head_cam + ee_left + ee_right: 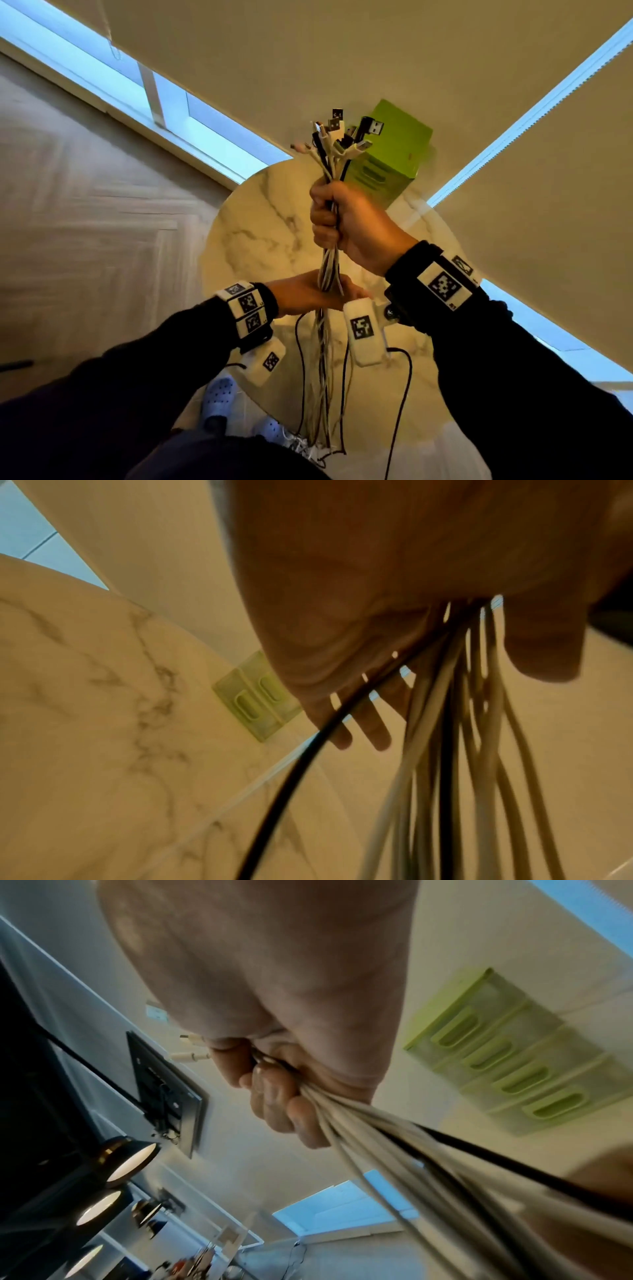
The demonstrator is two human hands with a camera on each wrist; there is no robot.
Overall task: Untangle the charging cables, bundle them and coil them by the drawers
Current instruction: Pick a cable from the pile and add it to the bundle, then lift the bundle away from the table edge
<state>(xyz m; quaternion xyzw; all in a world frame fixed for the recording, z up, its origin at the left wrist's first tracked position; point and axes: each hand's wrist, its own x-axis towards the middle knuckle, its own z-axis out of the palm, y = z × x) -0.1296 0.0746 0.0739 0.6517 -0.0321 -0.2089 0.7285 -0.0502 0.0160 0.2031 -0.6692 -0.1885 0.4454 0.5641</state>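
Several white and black charging cables (329, 263) are gathered into one upright bundle above the round marble table (253, 233). My right hand (337, 219) grips the bundle in a fist just below the plugs (342, 133), which fan out on top. In the right wrist view its fingers (274, 1096) curl round the cables (377, 1139). My left hand (318, 294) sits lower. There its straight fingers (369, 723) lie behind the cables (428, 777) and the thumb is in front. The loose ends hang past the table's near edge. The green drawers (390, 150) stand at the table's far side.
Blinds and window strips close in the table at the back and right. My feet in blue slippers (219, 394) stand at the table's near left edge. Thin black wires (404, 394) hang from my wrist devices. The drawers (507, 1053) also show in the right wrist view.
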